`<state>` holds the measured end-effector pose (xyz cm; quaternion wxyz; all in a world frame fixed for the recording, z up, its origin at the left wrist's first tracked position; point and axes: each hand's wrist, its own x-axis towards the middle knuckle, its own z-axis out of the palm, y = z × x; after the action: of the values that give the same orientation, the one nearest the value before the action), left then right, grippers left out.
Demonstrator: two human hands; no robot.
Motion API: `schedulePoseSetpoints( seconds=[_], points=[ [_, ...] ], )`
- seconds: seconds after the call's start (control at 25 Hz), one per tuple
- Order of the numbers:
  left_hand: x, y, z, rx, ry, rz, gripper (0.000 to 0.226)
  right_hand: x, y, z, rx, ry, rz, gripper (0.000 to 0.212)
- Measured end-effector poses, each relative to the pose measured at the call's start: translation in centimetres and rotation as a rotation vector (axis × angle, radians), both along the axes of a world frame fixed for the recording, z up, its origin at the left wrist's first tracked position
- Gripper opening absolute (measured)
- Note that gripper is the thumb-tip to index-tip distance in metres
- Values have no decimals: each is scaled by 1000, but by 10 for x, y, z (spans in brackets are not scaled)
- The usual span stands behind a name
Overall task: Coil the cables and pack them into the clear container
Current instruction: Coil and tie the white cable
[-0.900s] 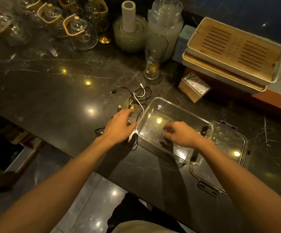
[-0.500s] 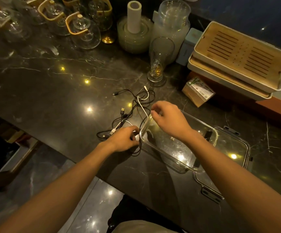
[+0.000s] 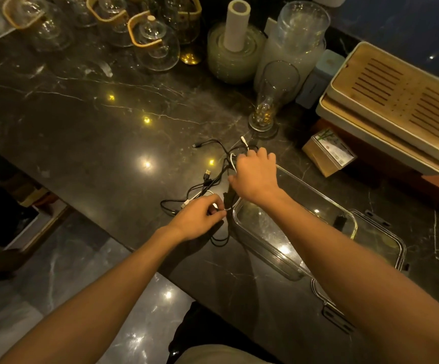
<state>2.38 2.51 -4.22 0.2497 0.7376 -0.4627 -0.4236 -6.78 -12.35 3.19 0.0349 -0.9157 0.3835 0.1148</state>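
A tangle of black cables (image 3: pixel 214 177) and one white cable (image 3: pixel 232 160) lies on the dark marble counter, just left of the clear container (image 3: pixel 296 270). The container stands open with nothing in it; its clear lid (image 3: pixel 386 240) lies to its right. My left hand (image 3: pixel 200 219) pinches one end of the white cable near the container's left corner. My right hand (image 3: pixel 256 174) reaches over the container's far corner and closes on the white cable farther along. The cable runs between both hands.
A tall glass (image 3: pixel 274 95) stands just behind the cables. Glass teapots (image 3: pixel 155 46), stacked plates with a paper roll (image 3: pixel 235 48) and a jar line the back. A small box (image 3: pixel 328 155) and bamboo trays (image 3: pixel 397 101) sit at the right. The counter edge runs near my arms.
My right hand left the inside of the container and moved up-left to the cables, taking the white cable. My left hand shifted slightly toward me and pinches the cable's end.
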Motion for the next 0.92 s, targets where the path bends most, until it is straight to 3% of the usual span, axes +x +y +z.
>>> schedulePoseSetpoints(
  seconds=[0.08,0.16,0.24,0.32,0.44,0.64,0.76,0.84,0.92],
  points=[
    [3,5,2,0,10,17,17,0,-2,-2,-29,76,-5,35],
    [5,9,5,12,14,24,41,1,-4,-1,10,84,12,25],
    [8,11,7,48,20,78,64,2,-6,4,187,-109,-54,19],
    [13,9,7,92,58,168,75,2,-10,16,487,-442,-212,19],
    [14,4,9,98,44,187,64,-6,-17,48,756,-888,-285,18],
    [15,-2,10,132,43,180,50,-21,-29,103,952,-1249,-248,11],
    [10,-7,20,104,-20,224,35,-32,-36,129,923,-1360,-227,14],
    [4,-14,42,-86,7,404,18,-42,-38,138,902,-1382,-196,16],
    [-4,-29,74,-293,130,495,22,-55,-37,140,892,-1373,-196,17]
  ],
)
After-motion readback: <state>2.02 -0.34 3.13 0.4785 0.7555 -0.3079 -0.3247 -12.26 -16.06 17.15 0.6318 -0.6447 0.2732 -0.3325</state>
